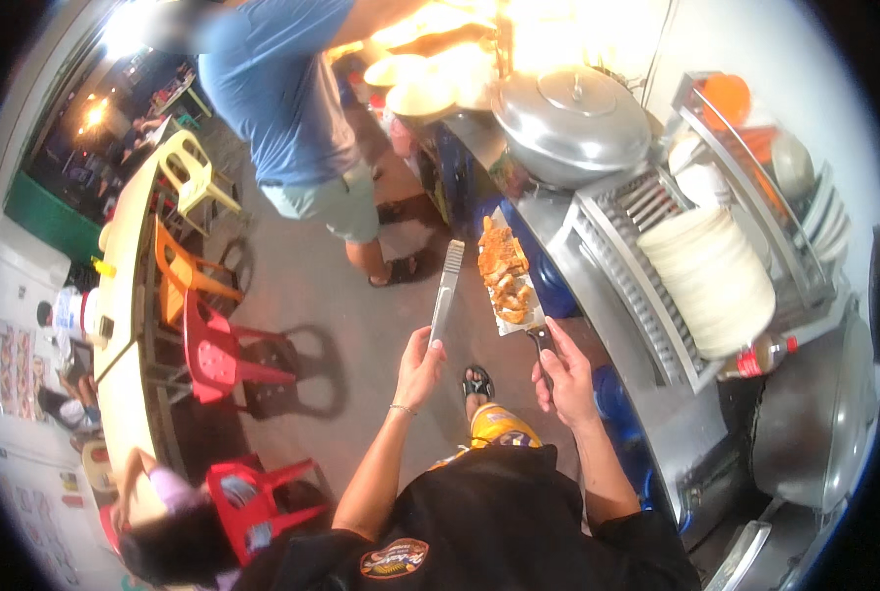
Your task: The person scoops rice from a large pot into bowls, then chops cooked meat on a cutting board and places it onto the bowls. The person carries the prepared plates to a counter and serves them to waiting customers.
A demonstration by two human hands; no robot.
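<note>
My left hand grips a pair of metal tongs near the lower end, with the ridged tips pointing up and away from me. In my right hand is the black handle of a cleaver, its broad blade held out flat. Pieces of browned, chopped meat lie along the blade. The tongs and the cleaver are side by side, apart from each other, above the floor.
At right, a steel counter carries a lidded pot and a dish rack with stacked plates. A person in a blue shirt stands ahead. Plastic chairs line a long table at left, where another person sits.
</note>
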